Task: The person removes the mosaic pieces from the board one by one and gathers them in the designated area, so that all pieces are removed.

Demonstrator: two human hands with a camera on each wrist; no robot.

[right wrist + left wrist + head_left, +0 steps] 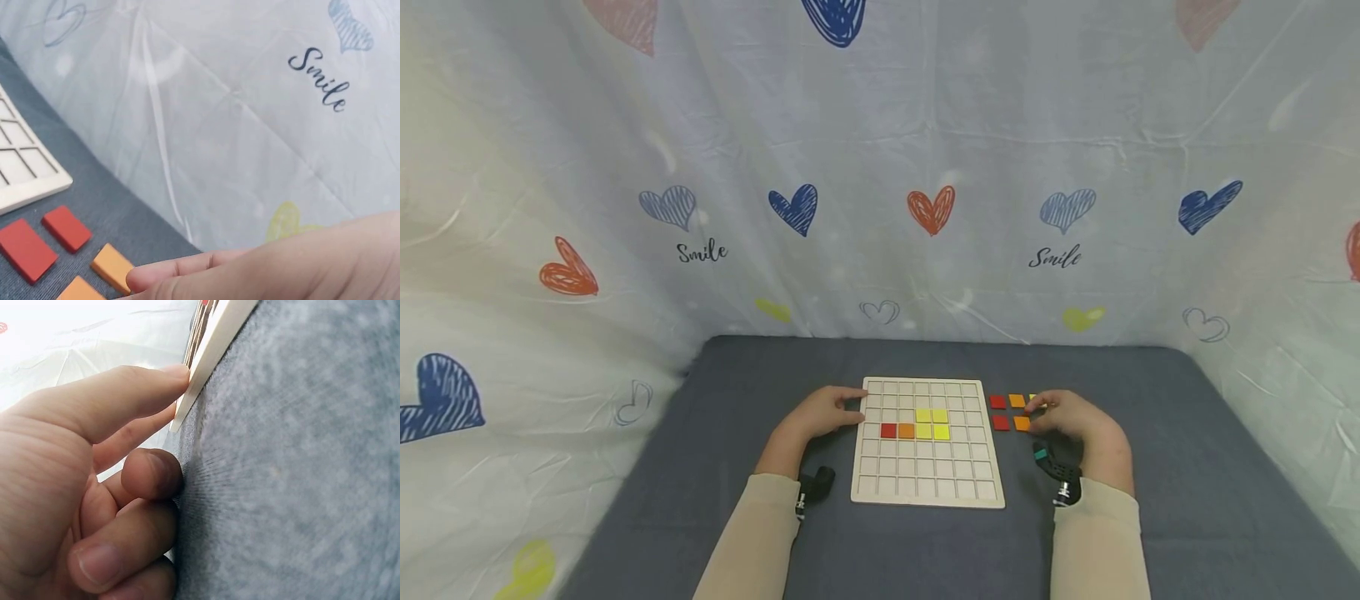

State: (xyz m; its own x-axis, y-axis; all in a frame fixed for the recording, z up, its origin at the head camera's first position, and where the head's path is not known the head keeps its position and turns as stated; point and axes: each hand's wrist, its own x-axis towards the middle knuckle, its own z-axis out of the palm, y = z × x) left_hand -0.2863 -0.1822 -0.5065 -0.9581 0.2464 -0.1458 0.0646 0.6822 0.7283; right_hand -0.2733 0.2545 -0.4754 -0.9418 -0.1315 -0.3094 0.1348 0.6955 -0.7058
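Note:
A square wooden grid board (927, 492) lies on the grey cloth, holding one red tile (889, 431), one orange tile (907, 431) and a block of yellow tiles (932, 423). At its left edge is my left hand (820, 414), thumb and forefinger touching the rim, the other fingers loosely bent in the left wrist view. To the right of the board my right hand (1070, 414) reaches over loose tiles, forefinger and thumb apart beside two orange tiles (1017, 401). Another yellow tile (1033, 397) is partly hidden behind its fingers; what lies under the palm is hidden.
Two loose red tiles (997, 402) lie between the board and the orange ones. Grey cloth (940, 554) covers the table. A pale curtain (865, 125) printed with hearts hangs behind and at both sides. A dark camera is strapped to each wrist.

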